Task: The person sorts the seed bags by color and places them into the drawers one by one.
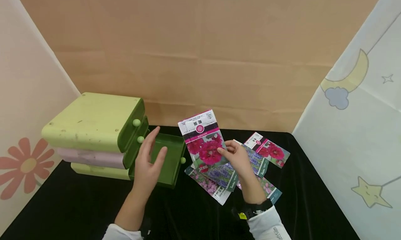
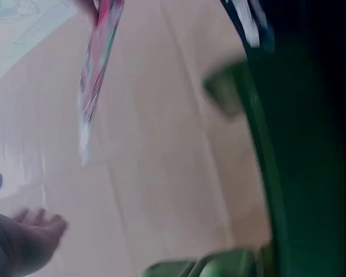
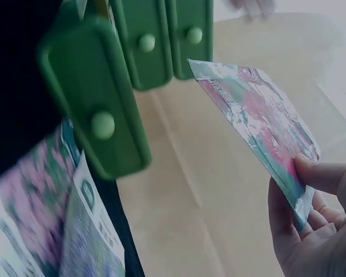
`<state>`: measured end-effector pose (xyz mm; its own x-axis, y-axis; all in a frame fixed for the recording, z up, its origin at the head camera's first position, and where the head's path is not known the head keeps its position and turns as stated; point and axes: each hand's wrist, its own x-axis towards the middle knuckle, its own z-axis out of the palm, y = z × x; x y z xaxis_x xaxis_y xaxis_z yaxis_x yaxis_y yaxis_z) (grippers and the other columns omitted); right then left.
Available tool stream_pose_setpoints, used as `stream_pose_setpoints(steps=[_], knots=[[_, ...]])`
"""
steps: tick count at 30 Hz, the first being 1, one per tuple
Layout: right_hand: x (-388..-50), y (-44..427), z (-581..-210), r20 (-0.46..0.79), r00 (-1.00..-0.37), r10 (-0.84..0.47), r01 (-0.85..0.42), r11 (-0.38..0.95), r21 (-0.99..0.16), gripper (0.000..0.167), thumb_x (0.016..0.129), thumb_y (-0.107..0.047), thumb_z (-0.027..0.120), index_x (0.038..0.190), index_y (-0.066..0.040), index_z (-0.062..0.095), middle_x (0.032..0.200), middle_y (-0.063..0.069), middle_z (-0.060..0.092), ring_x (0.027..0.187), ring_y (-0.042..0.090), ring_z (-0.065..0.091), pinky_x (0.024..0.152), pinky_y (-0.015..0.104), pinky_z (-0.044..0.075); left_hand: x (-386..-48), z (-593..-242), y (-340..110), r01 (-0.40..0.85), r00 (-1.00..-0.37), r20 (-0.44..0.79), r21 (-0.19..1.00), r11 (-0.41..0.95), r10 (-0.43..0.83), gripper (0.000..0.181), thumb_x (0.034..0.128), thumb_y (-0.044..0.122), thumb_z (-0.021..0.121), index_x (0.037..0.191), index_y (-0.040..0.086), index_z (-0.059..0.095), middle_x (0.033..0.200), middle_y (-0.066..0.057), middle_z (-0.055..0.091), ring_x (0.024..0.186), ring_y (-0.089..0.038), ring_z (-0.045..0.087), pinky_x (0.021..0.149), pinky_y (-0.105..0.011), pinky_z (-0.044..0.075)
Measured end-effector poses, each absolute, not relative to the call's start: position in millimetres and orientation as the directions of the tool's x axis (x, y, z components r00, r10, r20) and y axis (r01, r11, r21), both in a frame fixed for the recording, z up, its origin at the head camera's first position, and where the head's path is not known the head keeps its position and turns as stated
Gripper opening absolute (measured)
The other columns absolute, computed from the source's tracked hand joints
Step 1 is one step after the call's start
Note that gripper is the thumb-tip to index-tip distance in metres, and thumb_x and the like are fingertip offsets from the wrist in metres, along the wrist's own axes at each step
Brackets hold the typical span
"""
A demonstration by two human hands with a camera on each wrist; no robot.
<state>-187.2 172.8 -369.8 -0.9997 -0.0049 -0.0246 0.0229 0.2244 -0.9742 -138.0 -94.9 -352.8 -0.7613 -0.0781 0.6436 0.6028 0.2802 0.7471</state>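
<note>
one broad tan sheet rises behind everything, and a white left panel and a white right panel flank it, the first printed with a red flower, the second with a moon, a cloud and a star. below me spreads the black-covered desk. on its left stands the three-drawer cabinet, yellow-green above and below, lilac in the middle. its green bottom drawer is pulled out well past the other two fronts. my left grip is raised near that drawer, fingers straight, thumb spread away. my right grip pinches the magenta-flowered seed packet by its lower right edge, thumb on the printed face, and holds it tilted, right of the drawer. other packets lie overlapping on the desk: a lavender packet partly hidden by the held one, a pink-flowered packet at lower left, a second lavender packet just right of my right grip, a second pink-flowered packet partly behind my forearm, and, farthest right, another magenta packet. smallest are the round pale knobs on the drawer fronts.
</note>
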Motion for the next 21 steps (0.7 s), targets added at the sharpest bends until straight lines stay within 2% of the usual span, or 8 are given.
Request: stream_pose_setpoints(steps=[2, 4, 9, 11, 13, 17, 21], knots=[[-178.6, 169.7, -372.2, -0.037, -0.999, -0.009, 0.035, 0.18, -0.983, 0.026, 0.091, -0.018, 0.068, 0.109, 0.001, 0.062, 0.081, -0.004, 0.071, 0.075, 0.011, 0.063, 0.078, 0.029, 0.046, -136.3, -358.7, -86.0, 0.468, -0.872, 0.482, 0.872, 0.143, -0.085, 0.055, 0.0979, 0.007, 0.055, 0.149, 0.007, 0.035, 0.153, -0.009, 0.038, 0.142, -0.018, 0.034, 0.112, -0.012, 0.028], [-171.6, 167.0, -374.6, -0.042, -0.999, -0.019, 0.039, 0.149, -0.988, 0.026, 0.091, -0.016, 0.068, 0.108, 0.002, 0.061, 0.082, -0.004, 0.071, 0.074, 0.01, 0.065, 0.079, 0.028, 0.047, -135.3, -363.4, -79.5, 0.337, -0.939, 0.338, 0.941, 0.024, -0.067, 0.058, 0.1002, 0.012, 0.052, 0.152, 0.008, 0.028, 0.155, -0.008, 0.034, 0.144, -0.021, 0.031, 0.113, -0.016, 0.029], [-163.0, 161.8, -379.6, -0.059, -0.995, -0.08, 0.05, 0.108, -0.993, 0.023, 0.091, -0.012, 0.067, 0.106, 0.003, 0.06, 0.08, -0.006, 0.07, 0.072, 0.008, 0.066, 0.074, 0.025, 0.05, -135.8, -374.2, -69.9, 0.166, -0.986, 0.168, 0.976, -0.138, -0.001, 0.063, 0.1018, 0.016, 0.049, 0.155, 0.006, 0.016, 0.157, -0.017, 0.027, 0.144, -0.033, 0.029, 0.116, -0.044, 0.028], [-161.8, 160.3, -380.0, -0.065, -0.992, -0.11, 0.054, 0.104, -0.993, 0.021, 0.091, -0.01, 0.067, 0.106, 0.003, 0.059, 0.081, -0.005, 0.07, 0.074, 0.008, 0.066, 0.074, 0.025, 0.051, -136.2, -376.9, -65.0, 0.106, -0.993, 0.113, 0.976, -0.192, 0.028, 0.064, 0.1017, 0.017, 0.049, 0.154, 0.004, 0.015, 0.156, -0.02, 0.027, 0.143, -0.034, 0.031, 0.116, -0.046, 0.028], [-161.1, 159.1, -378.7, -0.054, -0.99, -0.13, 0.038, 0.12, -0.992, 0.022, 0.091, -0.011, 0.067, 0.105, 0.003, 0.059, 0.084, -0.004, 0.07, 0.075, 0.008, 0.067, 0.074, 0.024, 0.052, -137.2, -379.0, -58.9, 0.052, -0.996, 0.066, 0.971, -0.233, 0.052, 0.064, 0.1009, 0.019, 0.051, 0.153, 0.002, 0.019, 0.153, -0.022, 0.032, 0.138, -0.033, 0.039, 0.113, -0.041, 0.036], [-160.1, 156.0, -376.5, -0.019, -0.989, -0.15, -0.003, 0.148, -0.989, 0.024, 0.09, -0.013, 0.068, 0.106, 0.002, 0.059, 0.087, 0.0, 0.071, 0.076, 0.008, 0.068, 0.074, 0.025, 0.053, -136.9, -381.3, -48.4, -0.037, -0.998, -0.024, 0.965, -0.261, 0.055, 0.056, 0.0986, 0.021, 0.056, 0.146, -0.001, 0.034, 0.139, -0.022, 0.051, 0.114, -0.016, 0.06, 0.095, -0.024, 0.05], [-158.6, 152.0, -377.3, -0.028, -0.984, -0.177, 0.002, 0.146, -0.989, 0.026, 0.09, -0.013, 0.069, 0.107, 0.003, 0.059, 0.088, 0.0, 0.072, 0.077, 0.008, 0.069, 0.072, 0.023, 0.054, -135.8, -384.1, -46.1, -0.081, -0.996, -0.085, 0.972, -0.221, -0.008, 0.046, 0.0967, 0.018, 0.06, 0.135, -0.005, 0.048, 0.122, -0.019, 0.064, 0.092, -0.006, 0.067, 0.082, -0.02, 0.054]])
